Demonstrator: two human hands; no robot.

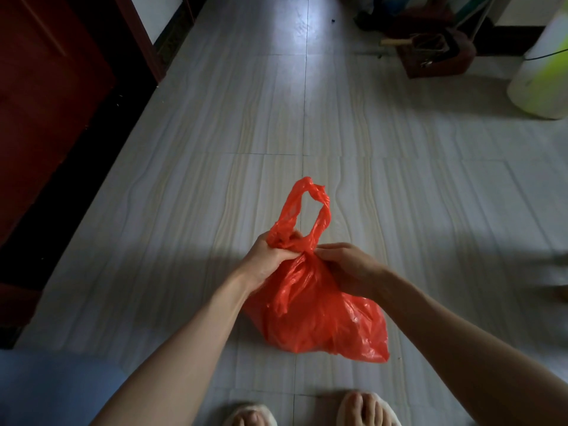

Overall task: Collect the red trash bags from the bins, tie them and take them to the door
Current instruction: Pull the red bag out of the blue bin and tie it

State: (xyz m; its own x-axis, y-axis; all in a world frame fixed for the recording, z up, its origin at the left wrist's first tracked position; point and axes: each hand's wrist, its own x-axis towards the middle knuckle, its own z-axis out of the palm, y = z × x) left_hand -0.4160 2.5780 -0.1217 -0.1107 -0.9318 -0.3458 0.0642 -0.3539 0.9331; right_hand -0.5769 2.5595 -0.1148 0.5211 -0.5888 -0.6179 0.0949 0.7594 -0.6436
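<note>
View: seen from the person's head, looking down past two bare forearms to the floor [215, 133].
Bag: one red bag [316, 315] sits on the floor, just ahead of the person's feet [310, 410], full and crumpled.
Neck: the gathered neck [302, 252] is the bag's top, directly between the two hands.
Handle: one loop [307, 210] rises from the neck, pointing up and away from the person.
Left hand: the left hand [270, 256] is clenched around bunched plastic at the foot of the loop, on the neck's left side.
Right hand: the right hand [347, 269] rests on the neck's right side, fingers curled together and pinching plastic.
Key relation: both hands touch the neck and are about equally near it; the bag's long axis runs from the neck down toward the person and to the right.
Step, as a judgement: tying looks to be underway; a finished knot cannot be confirmed.
Hidden: the second handle and any knot are covered by the hands and folds.
Door: a dark red door [40, 103] stands at far left, well apart from the bag.
Hard to make out: dim clutter [430, 41] at top right; a pale green and white object [544, 66] cut off by the right edge.
</note>
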